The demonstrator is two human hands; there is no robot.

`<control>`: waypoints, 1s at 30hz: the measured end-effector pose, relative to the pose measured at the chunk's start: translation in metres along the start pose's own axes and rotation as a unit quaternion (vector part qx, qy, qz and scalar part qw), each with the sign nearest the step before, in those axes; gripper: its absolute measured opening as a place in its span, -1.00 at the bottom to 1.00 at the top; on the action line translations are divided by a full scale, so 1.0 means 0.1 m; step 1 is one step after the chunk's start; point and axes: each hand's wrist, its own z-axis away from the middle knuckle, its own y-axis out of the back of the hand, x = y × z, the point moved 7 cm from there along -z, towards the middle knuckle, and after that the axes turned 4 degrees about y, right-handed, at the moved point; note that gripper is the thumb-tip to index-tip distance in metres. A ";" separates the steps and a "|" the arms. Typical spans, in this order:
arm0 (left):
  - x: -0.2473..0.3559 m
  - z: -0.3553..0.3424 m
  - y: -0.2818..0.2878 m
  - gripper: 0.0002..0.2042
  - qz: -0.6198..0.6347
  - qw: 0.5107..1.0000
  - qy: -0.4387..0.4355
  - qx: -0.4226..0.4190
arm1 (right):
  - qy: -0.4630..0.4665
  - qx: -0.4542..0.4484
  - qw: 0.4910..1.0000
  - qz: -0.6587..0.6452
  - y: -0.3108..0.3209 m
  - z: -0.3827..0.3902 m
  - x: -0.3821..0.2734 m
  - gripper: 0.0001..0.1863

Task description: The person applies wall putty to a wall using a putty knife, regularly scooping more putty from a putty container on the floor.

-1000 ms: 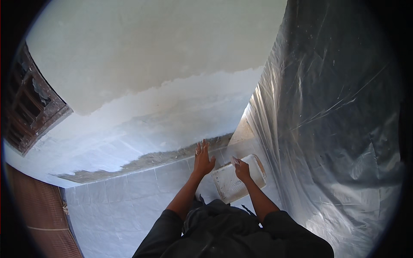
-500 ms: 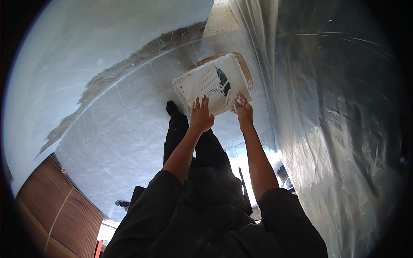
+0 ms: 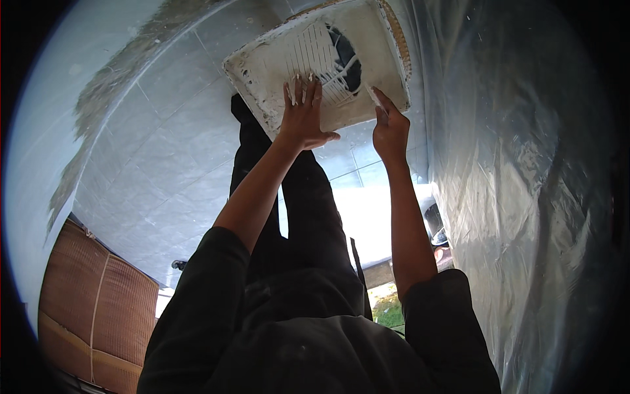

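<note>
A paint tray (image 3: 392, 77), its inside smeared with thick white paint and its bed ridged, lies at the top of the view. A dark oval patch shows among the ridges. My left hand (image 3: 302, 118) is open over the tray's near side, fingers spread and fingertips coated white; whether they press on the tray I cannot tell. At the tray's near right corner, my right hand (image 3: 392, 131) is closed on a thin, flat, whitish piece (image 3: 376, 98), seen nearly edge-on. Its kind is not clear.
Clear plastic sheeting (image 3: 499, 184) hangs along the right. Grey floor tiles (image 3: 151, 157) stretch to the left, beside a pale wall (image 3: 59, 98) with a rough grey band. A brown ribbed panel (image 3: 125, 295) stands at lower left. My dark-trousered legs (image 3: 305, 203) are below the tray.
The tray now appears higher and larger in view. My right hand has turned, so the mottled, paint-smeared face of its piece no longer shows. My left hand's fingers are spread wider.
</note>
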 end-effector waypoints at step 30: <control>0.04 -0.06 -0.10 0.27 -0.045 0.998 0.003 0.041 | -0.225 0.134 0.881 -0.394 -0.21 0.61 0.58 -0.61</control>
